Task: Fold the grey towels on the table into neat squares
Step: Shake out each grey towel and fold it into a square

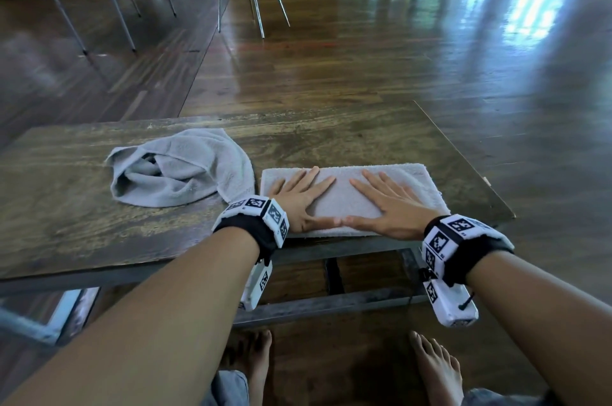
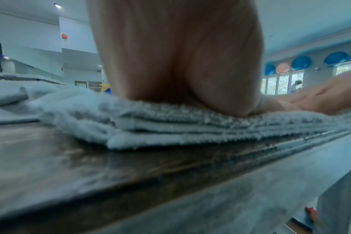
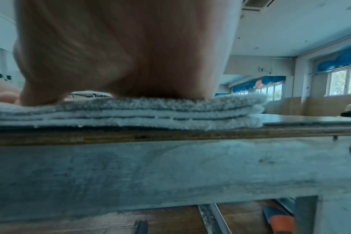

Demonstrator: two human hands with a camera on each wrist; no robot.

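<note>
With both palms flat, fingers spread and gripping nothing, my left hand (image 1: 299, 198) and right hand (image 1: 389, 203) press the folded towel (image 1: 407, 182) at the surface's (image 1: 66, 206) near edge. Its long axis runs left-right, so I'd fold end over end; the crumpled towel (image 1: 185, 167) lies just beside it, nearer my left

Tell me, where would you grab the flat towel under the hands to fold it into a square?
Probably pinch the folded towel at its right short end, both corners, coming from the right, and carry it to the left end. It lies as a long strip of stacked layers, so halving its length looks closest to a square.
</note>
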